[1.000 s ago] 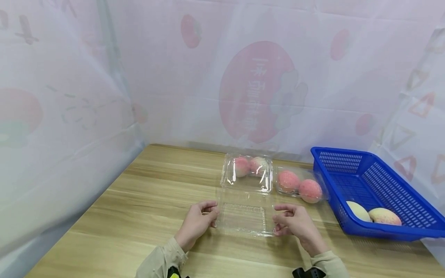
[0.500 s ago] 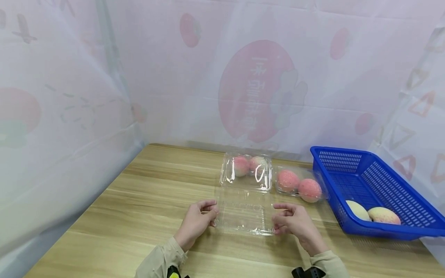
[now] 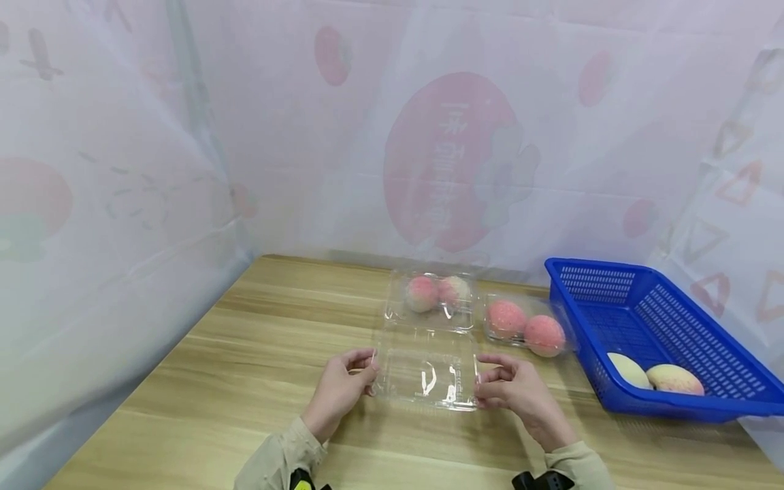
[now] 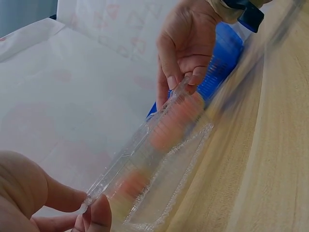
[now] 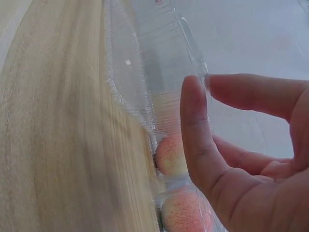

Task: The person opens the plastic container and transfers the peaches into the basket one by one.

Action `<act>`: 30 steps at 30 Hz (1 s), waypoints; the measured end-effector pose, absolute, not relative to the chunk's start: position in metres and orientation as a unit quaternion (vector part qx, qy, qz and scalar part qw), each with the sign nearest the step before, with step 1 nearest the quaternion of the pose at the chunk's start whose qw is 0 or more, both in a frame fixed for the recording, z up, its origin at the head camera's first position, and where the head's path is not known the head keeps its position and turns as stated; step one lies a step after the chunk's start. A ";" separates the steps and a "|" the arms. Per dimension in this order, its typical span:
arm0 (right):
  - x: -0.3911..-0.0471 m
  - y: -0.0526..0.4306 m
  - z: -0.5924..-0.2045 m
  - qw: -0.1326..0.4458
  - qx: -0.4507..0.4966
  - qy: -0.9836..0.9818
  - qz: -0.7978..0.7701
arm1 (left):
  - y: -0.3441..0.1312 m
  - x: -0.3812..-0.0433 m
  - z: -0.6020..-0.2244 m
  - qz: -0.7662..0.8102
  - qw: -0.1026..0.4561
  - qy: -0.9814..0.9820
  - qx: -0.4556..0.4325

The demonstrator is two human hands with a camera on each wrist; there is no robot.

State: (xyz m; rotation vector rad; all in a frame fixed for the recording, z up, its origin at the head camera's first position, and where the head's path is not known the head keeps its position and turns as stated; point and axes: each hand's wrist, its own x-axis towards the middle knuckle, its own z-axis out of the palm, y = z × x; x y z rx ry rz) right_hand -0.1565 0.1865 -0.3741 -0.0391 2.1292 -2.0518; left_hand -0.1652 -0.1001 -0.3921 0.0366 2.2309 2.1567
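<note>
A clear plastic clamshell box (image 3: 422,371) lies unfolded between my hands, its far half overlapping two pink peaches (image 3: 422,294) in the head view. My left hand (image 3: 339,388) pinches the near half's left rim between thumb and fingers, as the left wrist view shows. On the opposite side, my right hand (image 3: 520,395) pinches the rim with thumb and forefinger. The right wrist view has the box's ridged wall (image 5: 164,53) tilted above the wooden table, with peaches (image 5: 186,210) beyond it.
Right of the far half, another clear box (image 3: 490,333) contains two pink peaches (image 3: 544,335). A blue perforated basket (image 3: 674,405) at the right holds two paler peaches (image 3: 674,379). White printed sheets (image 3: 294,170) enclose the wooden table (image 3: 245,367) at the back and sides.
Both hands have shifted slightly left and up with the clamshell box. Its bright reflections have moved from the far half to the near half.
</note>
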 end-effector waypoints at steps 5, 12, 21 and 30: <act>-0.157 0.187 -0.373 0.095 -0.021 0.711 -0.696 | -0.101 -0.166 -0.391 0.695 0.014 0.718 0.011; -0.159 0.187 -0.372 0.087 -0.028 0.715 -0.693 | -0.101 -0.167 -0.384 0.692 0.005 0.721 0.014; -0.159 0.180 -0.375 0.069 -0.025 0.715 -0.695 | -0.106 -0.171 -0.385 0.687 -0.009 0.726 0.020; -0.163 0.164 -0.370 0.049 -0.034 0.725 -0.686 | -0.117 -0.179 -0.379 0.665 -0.017 0.746 0.019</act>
